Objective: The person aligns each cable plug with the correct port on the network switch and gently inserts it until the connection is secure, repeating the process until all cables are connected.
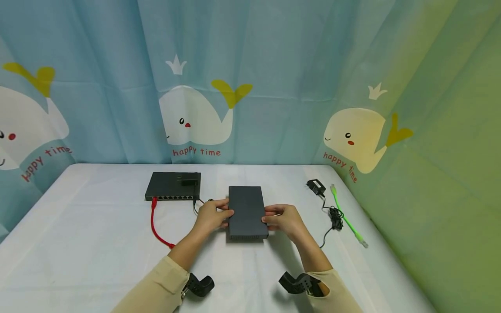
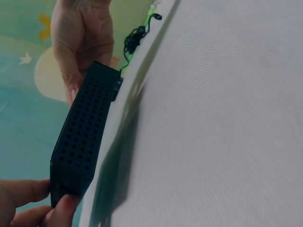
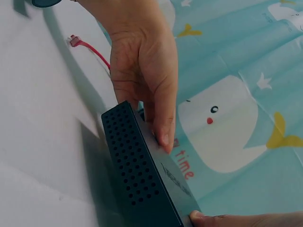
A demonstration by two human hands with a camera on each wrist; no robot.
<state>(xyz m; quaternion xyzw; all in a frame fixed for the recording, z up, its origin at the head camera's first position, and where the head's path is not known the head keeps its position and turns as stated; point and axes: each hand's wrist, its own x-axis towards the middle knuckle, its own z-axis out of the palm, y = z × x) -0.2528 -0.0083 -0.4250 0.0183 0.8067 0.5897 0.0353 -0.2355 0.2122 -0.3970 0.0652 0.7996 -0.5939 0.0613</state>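
Pinches the dark box (image 1: pixel 246 212) between bent fingers of left hand (image 1: pixel 212 216) and right hand (image 1: pixel 285 218), seemingly uncabled as yet. Has red cable (image 1: pixel 152 220) plugged into switch (image 1: pixel 164 185) left of the fingers; shows green cable (image 1: pixel 350 226) and adapter (image 1: pixel 315 187) unconnected, rightward.

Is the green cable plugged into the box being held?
No: the green cable lies right of the box, apart from it, with both ends loose on the table.
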